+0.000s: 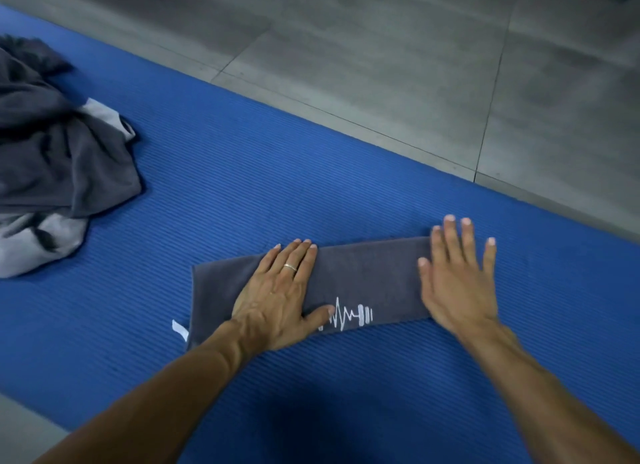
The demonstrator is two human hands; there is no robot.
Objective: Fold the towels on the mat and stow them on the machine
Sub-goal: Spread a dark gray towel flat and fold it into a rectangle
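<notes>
Head view, blue ribbed mat (242, 186) on grey tiled floor (381, 65), both hands' grip flat, open on folded towel (367, 276)

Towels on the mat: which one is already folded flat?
The dark grey towel with the white logo, lying as a flat strip under both hands. The other towels, at the mat's left end, are a crumpled heap.

Mat (242, 193): blue w/ fine ribbing. Folded towel (374, 276): dark grey, white heartbeat-line + dumbbell print (349, 316), white tag (180, 330) at corner. Towel pile (59, 151): dark grey & light grey (mixed). Floor (398, 65): grey tiles. Ring (290, 267): silver.
</notes>
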